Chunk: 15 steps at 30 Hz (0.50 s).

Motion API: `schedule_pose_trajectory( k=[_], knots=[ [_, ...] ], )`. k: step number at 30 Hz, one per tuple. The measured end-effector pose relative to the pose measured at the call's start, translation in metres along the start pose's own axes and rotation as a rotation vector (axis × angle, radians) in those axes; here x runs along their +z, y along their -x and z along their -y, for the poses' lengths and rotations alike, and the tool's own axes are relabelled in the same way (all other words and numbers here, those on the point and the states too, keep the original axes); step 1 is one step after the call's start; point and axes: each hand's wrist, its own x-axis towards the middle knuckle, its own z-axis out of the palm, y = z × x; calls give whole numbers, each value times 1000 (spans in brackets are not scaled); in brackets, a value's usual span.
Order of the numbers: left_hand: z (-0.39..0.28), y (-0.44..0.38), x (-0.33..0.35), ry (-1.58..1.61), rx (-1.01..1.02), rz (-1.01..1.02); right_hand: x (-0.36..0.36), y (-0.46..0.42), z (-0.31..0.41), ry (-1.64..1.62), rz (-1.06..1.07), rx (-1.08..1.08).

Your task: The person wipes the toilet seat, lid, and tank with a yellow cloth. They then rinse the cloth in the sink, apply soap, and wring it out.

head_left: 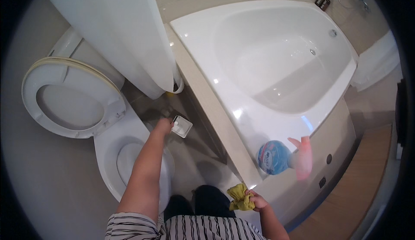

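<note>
My left hand (165, 126) reaches down beside the toilet and is closed on the dark handle (174, 119) of a small white tray-like container (182, 127), low over the floor; what lies in the container cannot be made out. In my right hand (258, 201) is a crumpled yellow-green cloth (241, 198), close to the near end of the tub's ledge. A spray bottle of blue liquid with a pink trigger head (274, 157) stands on the near corner of the bathtub (241, 110), above and to the right of the cloth.
The toilet (110, 162), its seat (73, 100) raised, stands at the left. A white curtain (123, 29) hangs between toilet and tub. A beige ledge (207, 100) borders the tub. Two dark bottles (323, 1) sit at the tub's far corner. A wooden surface (353, 188) lies at the right.
</note>
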Motion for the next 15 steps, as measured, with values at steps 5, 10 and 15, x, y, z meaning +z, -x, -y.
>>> schedule_pose_trajectory(
  k=[5, 10, 15],
  knots=[
    [-65, 69, -65, 90, 11, 151, -23, 11, -52, -112, -121, -180],
    [-93, 136, -65, 151, 232, 261, -27, 59, -123, -268, -296, -384],
    [-95, 155, -18, 425, 204, 473, -32, 65, -188, -434, -457, -562]
  ],
)
